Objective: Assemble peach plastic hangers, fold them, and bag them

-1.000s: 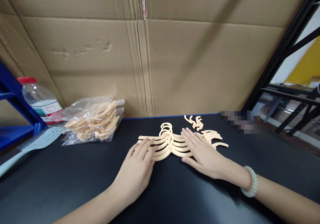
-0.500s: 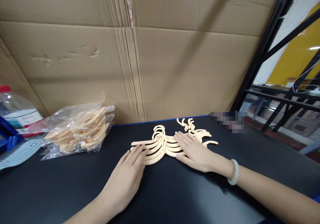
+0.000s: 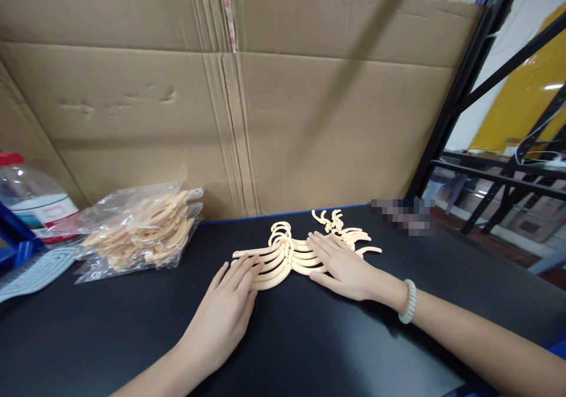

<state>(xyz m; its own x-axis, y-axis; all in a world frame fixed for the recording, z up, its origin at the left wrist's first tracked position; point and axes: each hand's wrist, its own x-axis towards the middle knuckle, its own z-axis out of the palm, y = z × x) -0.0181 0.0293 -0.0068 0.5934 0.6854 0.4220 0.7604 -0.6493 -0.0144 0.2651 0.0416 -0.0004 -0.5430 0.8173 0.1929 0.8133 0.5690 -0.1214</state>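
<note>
Several cream clothes hangers (image 3: 272, 279) lie overlapped on the black tabletop, their hooks (image 3: 282, 230) pointing toward the cardboard. My left hand (image 3: 225, 308) rests flat over the tips of their left arms, fingers stretched out. Across the right arms of the hangers lies my right hand (image 3: 347, 270), palm down, its fingers extended and thumb apart. Beyond that hand is a cluster of loose cream curved pieces (image 3: 354, 235), partly hidden by it. Small hook-shaped pieces (image 3: 335, 220) lie at the far side of this cluster.
Clear plastic bags of cream hangers (image 3: 145, 229) lie at the left. Beside them are a red-capped bottle (image 3: 39, 196) and a light-blue hairbrush (image 3: 39, 273). A tall cardboard sheet (image 3: 309, 120) stands behind the table (image 3: 318, 350); a black metal rack (image 3: 455, 108) is at the right.
The view has shifted slightly. Both hands stay flat on the hangers, with no clear movement of the pieces.
</note>
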